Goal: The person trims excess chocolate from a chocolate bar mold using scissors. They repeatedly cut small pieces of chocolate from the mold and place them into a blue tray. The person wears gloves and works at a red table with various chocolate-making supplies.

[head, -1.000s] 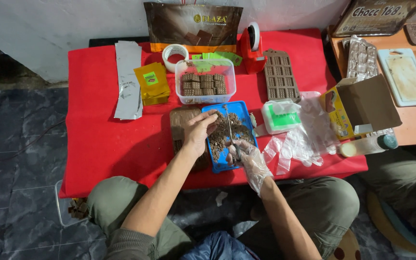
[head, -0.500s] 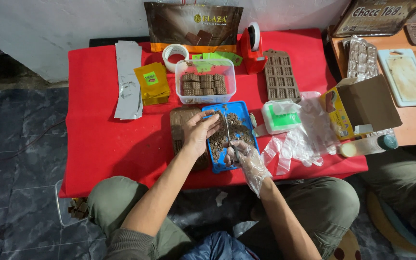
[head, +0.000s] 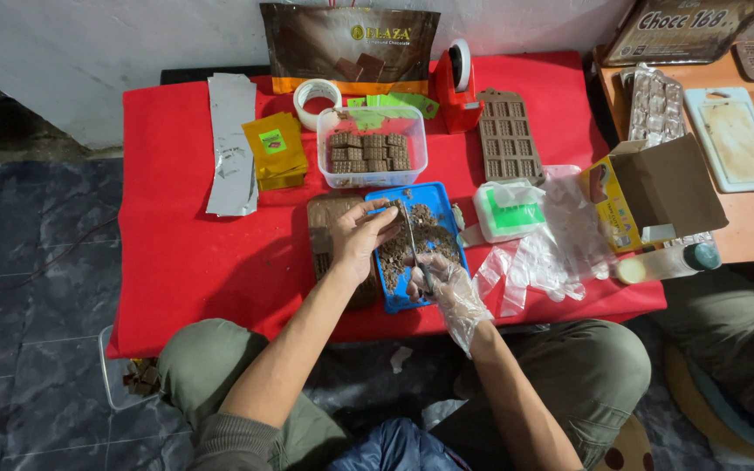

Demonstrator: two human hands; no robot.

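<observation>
Red table (head: 185, 253) carries all items; brown pouch (head: 349, 44) stands at its rear edge, yellow packets (head: 276, 150) left of the clear tub (head: 372, 146); blue tray (head: 421, 246) of chocolate bits unchanged in place; bare left hand (head: 361, 237) steadies it as before; gloved right hand (head: 447, 283) still grips 1 knife (head: 415, 244).

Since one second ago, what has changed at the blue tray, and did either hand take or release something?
Almost nothing. The left hand rests on the blue tray rim as before; the gloved right hand keeps gripping the knife over the chocolate crumbs, perhaps shifted slightly. Nothing was taken or released. The clear tub stayed put.
</observation>
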